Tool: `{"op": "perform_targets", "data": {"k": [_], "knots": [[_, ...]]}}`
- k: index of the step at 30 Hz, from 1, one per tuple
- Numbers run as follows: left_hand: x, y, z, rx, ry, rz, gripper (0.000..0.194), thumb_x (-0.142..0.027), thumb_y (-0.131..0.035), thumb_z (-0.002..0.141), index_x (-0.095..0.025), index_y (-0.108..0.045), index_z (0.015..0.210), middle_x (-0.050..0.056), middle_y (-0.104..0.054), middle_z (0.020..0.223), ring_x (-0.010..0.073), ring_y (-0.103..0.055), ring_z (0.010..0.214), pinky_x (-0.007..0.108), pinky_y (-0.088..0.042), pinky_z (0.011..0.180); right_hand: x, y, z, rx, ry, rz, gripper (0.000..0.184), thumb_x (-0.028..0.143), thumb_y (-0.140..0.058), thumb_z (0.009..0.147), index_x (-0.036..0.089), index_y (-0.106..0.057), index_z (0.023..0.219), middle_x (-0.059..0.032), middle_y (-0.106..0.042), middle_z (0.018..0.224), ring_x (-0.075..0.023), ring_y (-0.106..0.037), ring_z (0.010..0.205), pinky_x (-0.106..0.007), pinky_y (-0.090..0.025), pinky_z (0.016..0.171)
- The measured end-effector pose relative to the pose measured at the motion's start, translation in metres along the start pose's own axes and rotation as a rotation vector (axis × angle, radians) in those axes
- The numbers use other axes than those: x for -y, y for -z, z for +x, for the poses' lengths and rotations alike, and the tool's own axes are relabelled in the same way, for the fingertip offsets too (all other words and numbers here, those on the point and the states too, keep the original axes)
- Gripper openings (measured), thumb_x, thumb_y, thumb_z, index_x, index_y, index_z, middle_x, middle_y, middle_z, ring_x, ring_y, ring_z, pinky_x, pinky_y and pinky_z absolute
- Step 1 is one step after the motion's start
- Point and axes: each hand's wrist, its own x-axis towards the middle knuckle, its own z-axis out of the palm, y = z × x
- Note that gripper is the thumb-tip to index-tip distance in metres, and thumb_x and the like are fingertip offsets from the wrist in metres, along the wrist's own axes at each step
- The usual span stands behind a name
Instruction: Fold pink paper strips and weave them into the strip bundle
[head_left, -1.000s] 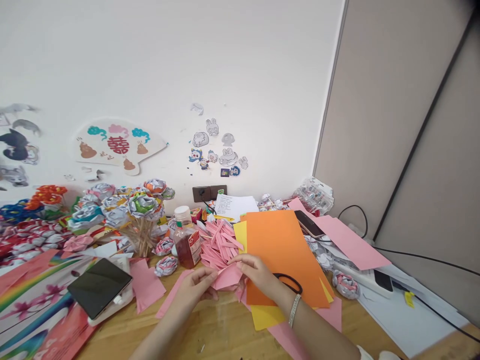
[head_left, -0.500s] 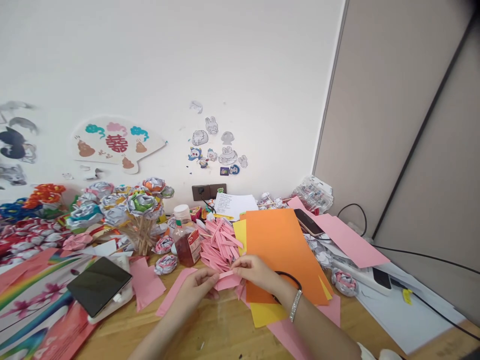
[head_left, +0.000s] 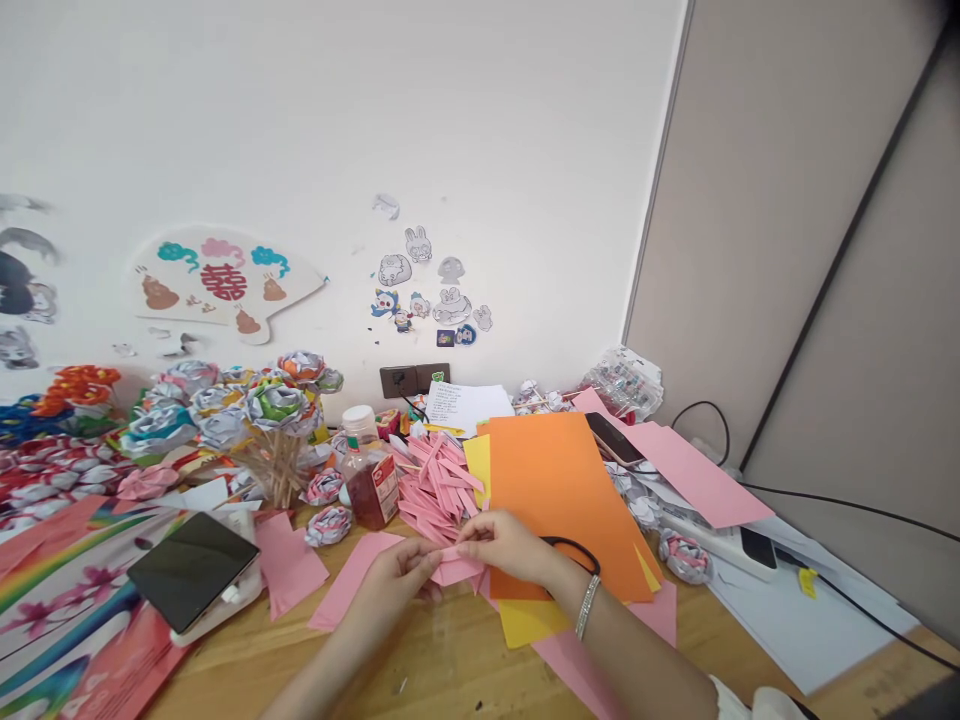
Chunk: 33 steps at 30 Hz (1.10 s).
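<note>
L forearm (head_left: 330,650) runs up-R from btm edge; R forearm (head_left: 637,645) slants up-L from btm R. L hand grip (head_left: 401,572) & R hand grip (head_left: 506,545) close tog., not touching, R slightly higher. Both pinched, thumbs (head_left: 470,549) pointing inward, fingers (head_left: 484,522) bent; R wrist (head_left: 566,580) approx. straight.

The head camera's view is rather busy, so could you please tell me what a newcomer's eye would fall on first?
Probably the large orange sheet, lying right of the heap of pink strips. Just in front of that heap, the left hand and right hand pinch a piece of pink paper between them. Further left, a bunch of paper flowers stands below the fan-shaped cutout on the wall.
</note>
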Motion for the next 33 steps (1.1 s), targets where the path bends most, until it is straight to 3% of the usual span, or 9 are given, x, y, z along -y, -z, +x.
{"op": "perform_targets", "data": {"k": [6, 12, 19, 28, 33], "knots": [[-0.003, -0.002, -0.002, -0.007, 0.022, 0.002, 0.031, -0.045, -0.06, 0.061, -0.016, -0.057, 0.071, -0.003, -0.06, 0.055, 0.0159, -0.059, 0.05, 0.027, -0.047, 0.054, 0.0, 0.002, 0.0, 0.004, 0.004, -0.006, 0.016, 0.028, -0.057, 0.069, 0.013, -0.063, 0.071, 0.0007, -0.054, 0.063, -0.0095, -0.046, 0.058, -0.02, -0.035, 0.053], [-0.008, 0.0, -0.003, -0.01, 0.056, -0.053, 0.031, -0.045, -0.063, 0.057, -0.017, -0.052, 0.061, -0.005, -0.058, 0.046, 0.0171, -0.06, 0.049, 0.029, -0.048, 0.054, -0.005, 0.004, 0.0, -0.023, 0.039, -0.006, 0.019, 0.03, -0.058, 0.069, 0.012, -0.062, 0.072, 0.0006, -0.053, 0.064, -0.0094, -0.045, 0.059, -0.02, -0.034, 0.054], [-0.01, 0.005, -0.002, 0.078, 0.059, -0.035, 0.032, -0.046, -0.062, 0.058, -0.016, -0.054, 0.065, -0.001, -0.065, 0.052, 0.0176, -0.062, 0.056, 0.028, -0.048, 0.058, -0.007, 0.005, 0.001, -0.062, 0.044, -0.002, 0.02, 0.032, -0.057, 0.069, 0.012, -0.062, 0.072, 0.0007, -0.052, 0.064, -0.009, -0.045, 0.058, -0.019, -0.033, 0.053], [-0.007, 0.002, -0.004, 0.05, 0.144, -0.201, 0.03, -0.044, -0.061, 0.059, -0.018, -0.047, 0.055, -0.001, -0.062, 0.047, 0.0177, -0.061, 0.054, 0.03, -0.047, 0.06, -0.007, 0.001, 0.002, -0.065, 0.047, -0.002, 0.017, 0.03, -0.057, 0.069, 0.013, -0.061, 0.07, 0.0012, -0.052, 0.063, -0.0092, -0.045, 0.058, -0.02, -0.034, 0.053], [-0.006, -0.001, -0.004, 0.002, 0.11, -0.083, 0.027, -0.044, -0.058, 0.061, -0.017, -0.054, 0.065, -0.001, -0.062, 0.051, 0.0198, -0.062, 0.057, 0.03, -0.047, 0.058, -0.01, -0.002, 0.002, -0.095, 0.017, -0.072, 0.017, 0.029, -0.055, 0.07, 0.013, -0.061, 0.068, 0.0014, -0.051, 0.062, -0.0093, -0.044, 0.058, -0.019, -0.032, 0.052]]}}
